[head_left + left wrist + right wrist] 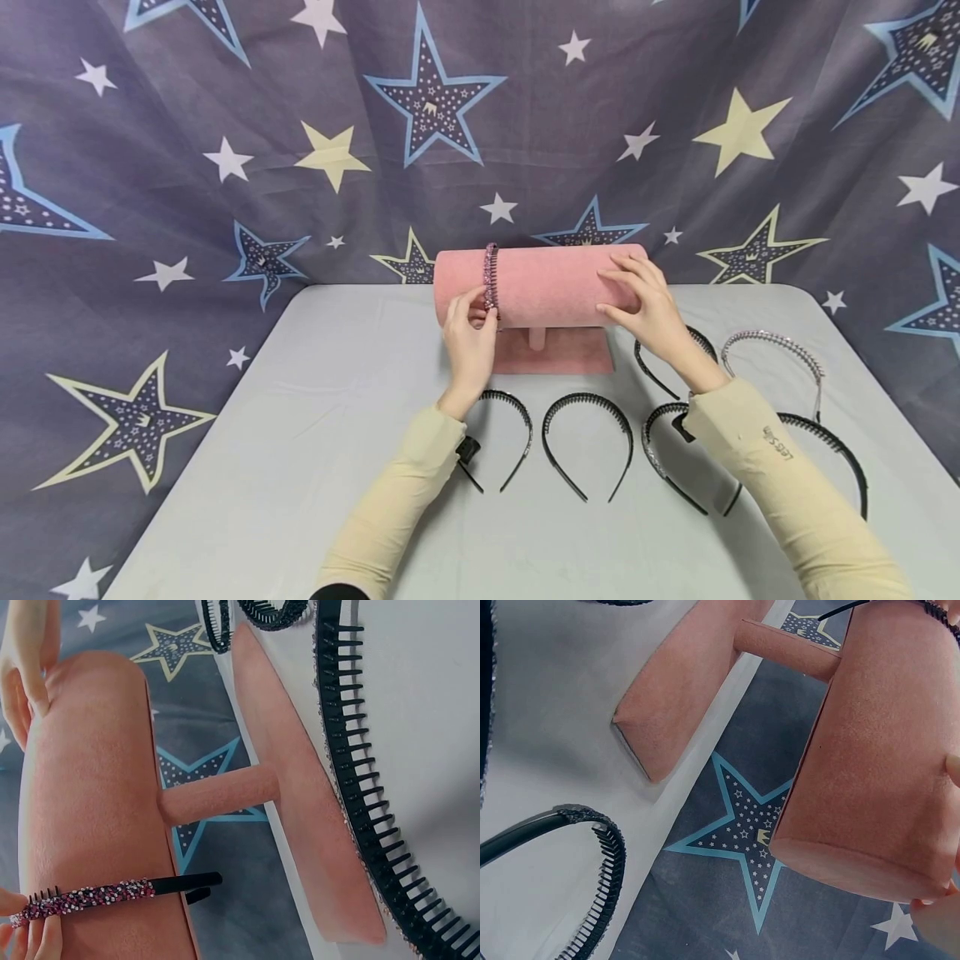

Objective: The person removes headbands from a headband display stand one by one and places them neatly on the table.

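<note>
A pink padded headband stand (558, 287), a thick roll on a post and flat base (570, 354), stands at the back of the table. Around the roll's left part sits a headband with pink-purple beads and comb teeth (491, 275). My left hand (470, 337) pinches this headband at its front. In the left wrist view, the headband's black ends (187, 883) stick out past the roll's lower side. At the roll's right end my right hand (648, 308) grips it, thumb in front and fingers higher up; some fingertips are hidden in the right wrist view.
Several toothed headbands lie on the white-covered table: a black one (588, 398) in front of the stand, one (525, 408) beside the left forearm, others such as a light beaded one (780, 340) around the right forearm. A star-patterned cloth (285, 208) hangs behind.
</note>
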